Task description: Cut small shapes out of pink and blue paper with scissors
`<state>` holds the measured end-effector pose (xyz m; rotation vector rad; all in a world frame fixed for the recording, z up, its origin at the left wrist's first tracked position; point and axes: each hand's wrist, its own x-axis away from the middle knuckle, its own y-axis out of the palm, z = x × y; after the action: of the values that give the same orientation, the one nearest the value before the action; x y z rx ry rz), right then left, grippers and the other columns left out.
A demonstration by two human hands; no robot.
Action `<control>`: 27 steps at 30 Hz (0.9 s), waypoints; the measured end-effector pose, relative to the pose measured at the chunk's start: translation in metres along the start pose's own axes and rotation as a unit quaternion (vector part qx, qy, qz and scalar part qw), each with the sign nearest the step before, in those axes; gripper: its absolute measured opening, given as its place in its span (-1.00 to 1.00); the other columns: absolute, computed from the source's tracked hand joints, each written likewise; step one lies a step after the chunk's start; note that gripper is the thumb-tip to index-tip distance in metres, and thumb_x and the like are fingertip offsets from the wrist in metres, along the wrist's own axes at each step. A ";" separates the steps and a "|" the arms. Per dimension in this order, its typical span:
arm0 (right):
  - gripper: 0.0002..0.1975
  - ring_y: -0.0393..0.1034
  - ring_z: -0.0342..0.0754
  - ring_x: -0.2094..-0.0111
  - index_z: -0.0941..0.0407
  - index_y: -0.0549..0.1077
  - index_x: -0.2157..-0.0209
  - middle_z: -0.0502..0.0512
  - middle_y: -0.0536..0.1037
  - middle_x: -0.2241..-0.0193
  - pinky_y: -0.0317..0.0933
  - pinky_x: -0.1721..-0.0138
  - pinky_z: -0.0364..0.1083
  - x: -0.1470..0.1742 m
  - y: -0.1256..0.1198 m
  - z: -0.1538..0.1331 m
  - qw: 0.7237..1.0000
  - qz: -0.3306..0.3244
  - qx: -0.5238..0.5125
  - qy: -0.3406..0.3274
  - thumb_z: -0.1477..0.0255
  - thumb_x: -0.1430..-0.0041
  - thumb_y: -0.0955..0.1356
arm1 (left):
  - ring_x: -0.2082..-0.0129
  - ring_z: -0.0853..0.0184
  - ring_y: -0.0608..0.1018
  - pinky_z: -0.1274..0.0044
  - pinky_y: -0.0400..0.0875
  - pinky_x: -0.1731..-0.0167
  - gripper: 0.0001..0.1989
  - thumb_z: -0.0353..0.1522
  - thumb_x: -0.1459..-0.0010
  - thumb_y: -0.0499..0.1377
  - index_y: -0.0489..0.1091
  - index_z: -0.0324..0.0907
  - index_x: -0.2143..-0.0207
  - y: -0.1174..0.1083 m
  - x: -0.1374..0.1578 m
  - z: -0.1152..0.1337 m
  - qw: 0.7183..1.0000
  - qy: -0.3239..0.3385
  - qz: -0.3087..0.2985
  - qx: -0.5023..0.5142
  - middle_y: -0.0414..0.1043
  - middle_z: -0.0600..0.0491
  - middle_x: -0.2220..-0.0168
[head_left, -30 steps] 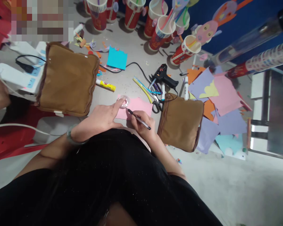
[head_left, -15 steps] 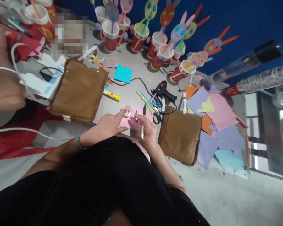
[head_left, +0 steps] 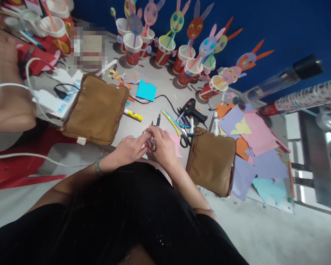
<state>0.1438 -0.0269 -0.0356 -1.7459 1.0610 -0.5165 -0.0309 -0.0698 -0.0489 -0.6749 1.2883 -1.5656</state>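
My right hand (head_left: 165,149) is closed on a pen (head_left: 158,120) with a dark upper part, which tilts up between its fingers. Against it is my left hand (head_left: 129,148), its fingers bent together on a clear, ring-shaped tape roll (head_left: 146,131), largely covered by the fingers. Both hands rest over a sheet of pink paper (head_left: 177,143) at the table's near edge. Scissors (head_left: 184,140) with black handles lie just right of the paper, next to yellow and blue straws (head_left: 172,123).
Brown cushions (head_left: 95,110) (head_left: 212,162) flank the hands. A black glue gun (head_left: 194,112), yellow glue stick (head_left: 134,115) and blue paper (head_left: 146,91) lie beyond. Paper cups with rabbit figures (head_left: 165,51) line the back. Another person's arm (head_left: 12,84) is at left, by a power strip (head_left: 62,105).
My right hand has moved left with the pen, meeting my left hand over the tape roll. My left fingers have drawn together. The other person's arm has shifted.
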 end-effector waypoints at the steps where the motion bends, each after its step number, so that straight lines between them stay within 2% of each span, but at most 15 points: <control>1: -0.56 0.41 0.22 0.08 0.13 0.29 -0.22 0.32 0.54 -0.05 0.40 0.12 0.16 -0.001 0.001 0.000 1.000 0.000 0.004 -0.002 0.40 -0.34 0.27 | 0.30 0.18 0.66 0.39 0.47 0.27 -0.52 -0.25 -0.36 0.06 0.28 -0.29 -0.25 0.000 0.000 0.000 1.000 0.000 0.001 0.004 0.60 -0.13 -0.02; 4: -0.58 0.42 0.23 0.08 0.14 0.32 -0.20 0.34 0.55 -0.04 0.40 0.11 0.17 0.000 0.002 0.002 1.000 0.007 0.006 -0.009 0.43 -0.33 0.28 | 0.27 0.19 0.66 0.36 0.49 0.26 -0.46 -0.20 -0.37 0.03 0.22 -0.25 -0.31 0.001 0.002 -0.001 1.000 0.001 0.006 0.008 0.40 -0.15 -0.26; 7: -0.59 0.45 0.22 0.07 0.12 0.32 -0.19 0.33 0.56 -0.02 0.42 0.12 0.16 0.005 -0.005 0.006 1.000 0.023 -0.004 -0.017 0.40 -0.34 0.28 | 0.20 0.18 0.66 0.36 0.53 0.20 -0.41 -0.18 -0.37 0.00 0.15 -0.26 -0.35 0.006 0.004 -0.005 0.999 0.004 0.030 0.018 0.28 -0.20 -0.33; 11: -0.59 0.49 0.20 0.04 0.11 0.32 -0.19 0.32 0.56 -0.04 0.44 0.08 0.15 0.017 -0.025 0.015 0.998 0.049 -0.005 -0.034 0.36 -0.35 0.30 | 0.06 0.20 0.65 0.41 0.55 0.11 -0.43 -0.23 -0.37 0.02 0.14 -0.28 -0.35 0.010 0.006 -0.008 0.997 0.019 0.065 0.040 0.26 -0.22 -0.34; 18: -0.59 0.51 0.15 0.02 0.13 0.35 -0.17 0.30 0.58 -0.04 0.45 0.07 0.08 0.029 -0.059 0.030 0.997 0.029 0.014 -0.074 0.37 -0.33 0.32 | 0.03 0.21 0.65 0.43 0.57 0.16 -0.46 -0.29 -0.36 0.06 0.15 -0.24 -0.33 0.008 0.007 -0.007 0.994 0.031 0.091 0.049 0.32 -0.20 -0.30; 22: -0.61 0.49 0.15 0.05 0.12 0.38 -0.15 0.30 0.57 -0.03 0.42 0.16 0.04 0.009 -0.071 0.035 0.995 0.010 0.074 -0.068 0.40 -0.31 0.32 | 0.03 0.21 0.65 0.44 0.58 0.13 -0.46 -0.29 -0.36 0.08 0.17 -0.25 -0.32 0.010 0.007 -0.008 0.993 0.029 0.101 0.052 0.38 -0.21 -0.26; 27: -0.60 0.46 0.17 0.07 0.11 0.37 -0.14 0.30 0.56 -0.04 0.34 0.18 0.02 -0.049 -0.078 0.053 0.988 0.004 0.149 -0.043 0.41 -0.27 0.32 | 0.02 0.23 0.65 0.46 0.58 0.12 -0.48 -0.30 -0.35 0.10 0.22 -0.27 -0.30 0.012 0.007 -0.008 0.991 0.043 0.119 0.036 0.43 -0.19 -0.22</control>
<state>0.1896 0.0517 0.0183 -1.4861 0.8803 -0.5604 -0.0364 -0.0724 -0.0634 -0.3963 1.3163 -1.4507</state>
